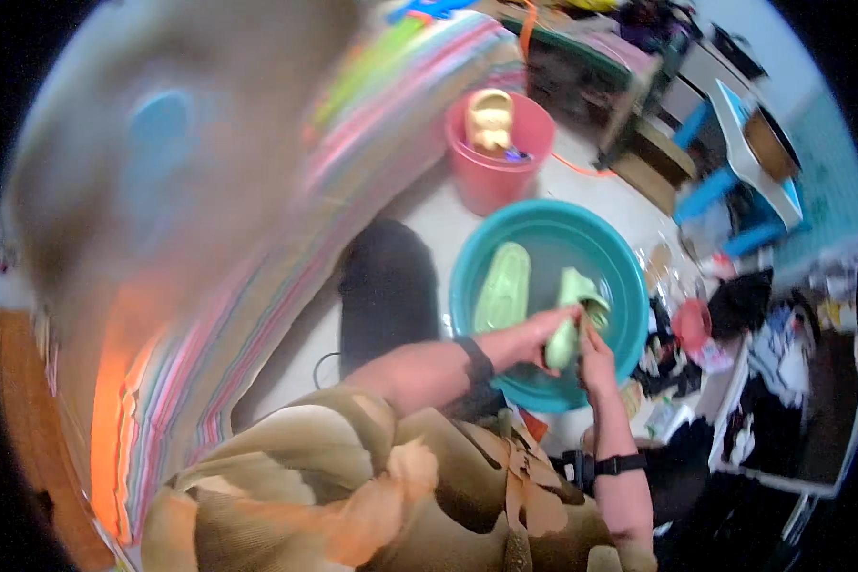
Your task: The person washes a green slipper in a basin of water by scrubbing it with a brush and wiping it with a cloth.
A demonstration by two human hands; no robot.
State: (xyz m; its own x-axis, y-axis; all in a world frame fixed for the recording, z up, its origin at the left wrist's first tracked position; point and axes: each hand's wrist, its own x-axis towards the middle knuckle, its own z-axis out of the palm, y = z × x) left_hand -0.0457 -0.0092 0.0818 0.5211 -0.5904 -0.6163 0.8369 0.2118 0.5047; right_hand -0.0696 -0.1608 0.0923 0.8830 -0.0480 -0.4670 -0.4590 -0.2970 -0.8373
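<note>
Pale floor (296, 355), round teal plastic basin (631, 286) on it. I see the left hand (541, 336) gripping a pale-green moulded slipper (574, 285) over the basin; right hand (597, 362) curled close beside it (its hold unclear to me).

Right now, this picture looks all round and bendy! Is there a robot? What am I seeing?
No robot, just a person's two bare hands. A wide camera worn on the person's head looks down, and its lens makes straight edges bend. On the floor stands a teal basin, with a pink bucket just beyond it. One green slipper lies in the basin. The left hand holds a second slipper. The right hand is close beside it, by something thin and brownish, too blurred to name.
</note>
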